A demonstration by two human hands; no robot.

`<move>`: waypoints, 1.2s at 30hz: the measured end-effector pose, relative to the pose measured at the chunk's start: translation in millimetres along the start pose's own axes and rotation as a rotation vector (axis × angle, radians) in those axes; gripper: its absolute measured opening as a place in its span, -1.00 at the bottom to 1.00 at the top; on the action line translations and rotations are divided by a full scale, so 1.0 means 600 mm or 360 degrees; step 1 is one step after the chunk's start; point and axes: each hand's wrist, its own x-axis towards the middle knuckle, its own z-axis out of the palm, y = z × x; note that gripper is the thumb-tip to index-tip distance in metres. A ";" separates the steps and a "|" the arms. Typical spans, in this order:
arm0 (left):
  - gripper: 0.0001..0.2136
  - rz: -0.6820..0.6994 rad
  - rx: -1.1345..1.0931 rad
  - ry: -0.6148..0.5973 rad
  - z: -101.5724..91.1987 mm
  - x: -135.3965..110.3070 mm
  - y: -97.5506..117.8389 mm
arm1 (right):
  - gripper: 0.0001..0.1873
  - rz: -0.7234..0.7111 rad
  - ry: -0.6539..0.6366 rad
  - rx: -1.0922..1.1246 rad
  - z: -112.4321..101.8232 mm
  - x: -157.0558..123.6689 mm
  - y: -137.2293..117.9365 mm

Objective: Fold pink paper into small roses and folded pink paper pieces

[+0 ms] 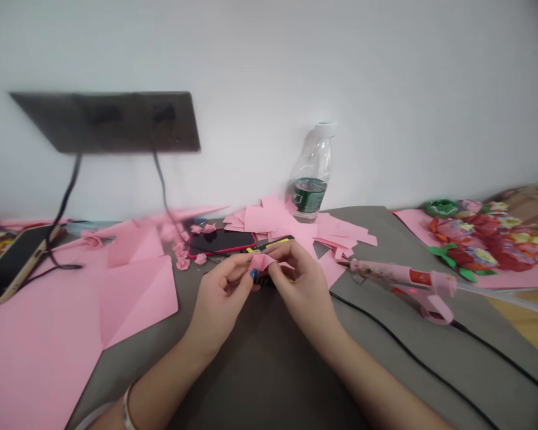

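My left hand [222, 295] and my right hand [301, 283] meet over the grey mat [269, 358] and together pinch a small folded piece of pink paper [263, 261]. Both hands have their fingers closed on it. Just behind them lies a phone in a red case [222, 241] and a dark tool with yellow marks [275, 243], partly hidden by the fingers. Several tiny rolled pink paper flowers [183, 254] lie to the left of the phone.
Large pink paper sheets [63, 316] cover the left. Cut pink squares [291, 224] pile up by a clear plastic bottle [311, 173]. A pink glue gun [406, 282] with a black cable lies right. Colourful paper flowers [484, 242] sit far right; another phone [13, 263] far left.
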 end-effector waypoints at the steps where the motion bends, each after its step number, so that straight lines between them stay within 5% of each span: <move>1: -0.78 -0.0007 -0.0007 -0.0001 0.001 0.000 -0.001 | -0.93 -0.0055 -0.0002 -0.0071 -0.001 -0.001 0.000; 6: -0.76 -0.0074 -0.0052 0.0010 0.003 -0.001 -0.001 | -0.81 -0.0494 -0.0056 -0.0612 -0.009 -0.001 0.001; 10: -0.77 -0.0134 -0.0149 0.0030 0.002 -0.001 -0.001 | -0.78 -0.0607 -0.0092 -0.0834 -0.014 -0.001 -0.002; 24: -0.75 -0.0433 -0.0816 0.0146 0.000 0.011 -0.006 | -0.80 -0.0933 -0.0212 -0.0646 -0.025 0.011 0.007; 36: -0.77 -0.0442 -0.0933 0.0276 -0.007 0.020 -0.009 | -0.63 -0.0956 -0.0352 -0.0619 -0.025 0.011 0.009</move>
